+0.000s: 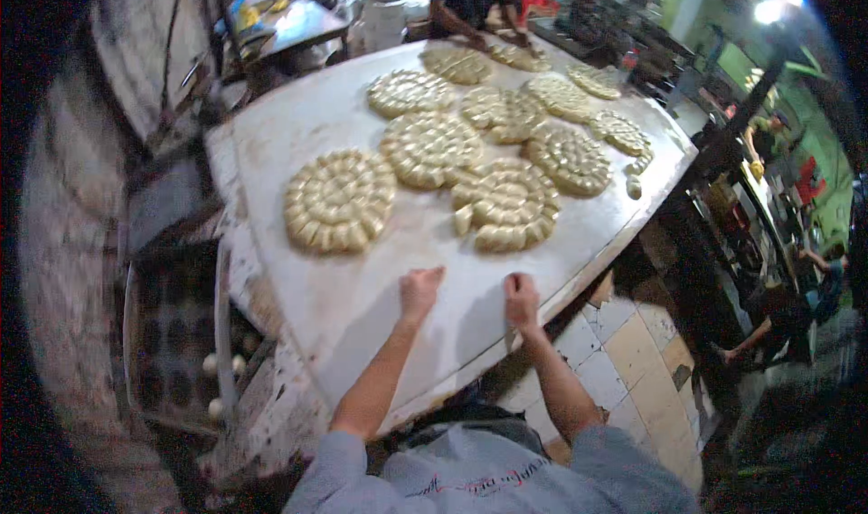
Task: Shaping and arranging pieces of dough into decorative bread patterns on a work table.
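Note:
Above the near part of the pale table (362, 324), my left hand (420, 292) is closed, thumb and fingers pressed together. My right hand (521, 299), to its right, is closed as well. Anything inside either hand is hidden. Just beyond them lies a round cluster of dough pieces (506, 202), with a few pieces set apart at its lower left edge. A rounder cluster of dough pieces (339, 199), arranged in rings, sits to the left. Behind these, another ringed cluster of dough pieces (432, 148) rests among several more.
At the far edge a person's hands (515, 38) are at a dough cluster (520, 57). A dark crate (176, 342) with pale round pieces stands at lower left. Tiled floor (624, 351) runs along the right. Other people (768, 134) are at the far right.

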The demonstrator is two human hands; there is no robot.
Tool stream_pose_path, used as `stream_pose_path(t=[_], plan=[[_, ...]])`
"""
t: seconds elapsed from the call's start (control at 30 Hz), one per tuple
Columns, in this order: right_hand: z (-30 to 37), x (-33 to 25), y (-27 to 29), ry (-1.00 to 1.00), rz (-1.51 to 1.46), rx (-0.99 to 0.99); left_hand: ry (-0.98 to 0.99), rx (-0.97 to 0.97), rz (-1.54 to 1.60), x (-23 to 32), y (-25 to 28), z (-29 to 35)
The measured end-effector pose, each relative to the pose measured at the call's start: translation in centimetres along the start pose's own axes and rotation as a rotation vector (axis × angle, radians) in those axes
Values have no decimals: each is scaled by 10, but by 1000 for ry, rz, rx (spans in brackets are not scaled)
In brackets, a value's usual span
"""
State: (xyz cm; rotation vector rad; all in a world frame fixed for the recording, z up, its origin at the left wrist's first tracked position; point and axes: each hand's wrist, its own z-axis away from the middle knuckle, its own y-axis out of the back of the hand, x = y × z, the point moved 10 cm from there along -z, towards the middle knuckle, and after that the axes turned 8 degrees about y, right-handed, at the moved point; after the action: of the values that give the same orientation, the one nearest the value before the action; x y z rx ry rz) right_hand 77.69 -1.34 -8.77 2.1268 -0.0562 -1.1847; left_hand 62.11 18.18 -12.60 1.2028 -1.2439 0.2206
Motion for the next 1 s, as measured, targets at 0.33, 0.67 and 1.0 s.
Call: stream_pose_path(t=[0.33, 0.67, 1.0], plan=[[-3, 45, -17, -93, -233, -165, 623, 98, -9, 61, -89, -173], [44, -88, -143, -30, -192, -321, 792, 153, 303, -95, 22, 10], [127, -155, -182, 345, -527, -1117, 700, 545, 1548, -126, 137, 190]])
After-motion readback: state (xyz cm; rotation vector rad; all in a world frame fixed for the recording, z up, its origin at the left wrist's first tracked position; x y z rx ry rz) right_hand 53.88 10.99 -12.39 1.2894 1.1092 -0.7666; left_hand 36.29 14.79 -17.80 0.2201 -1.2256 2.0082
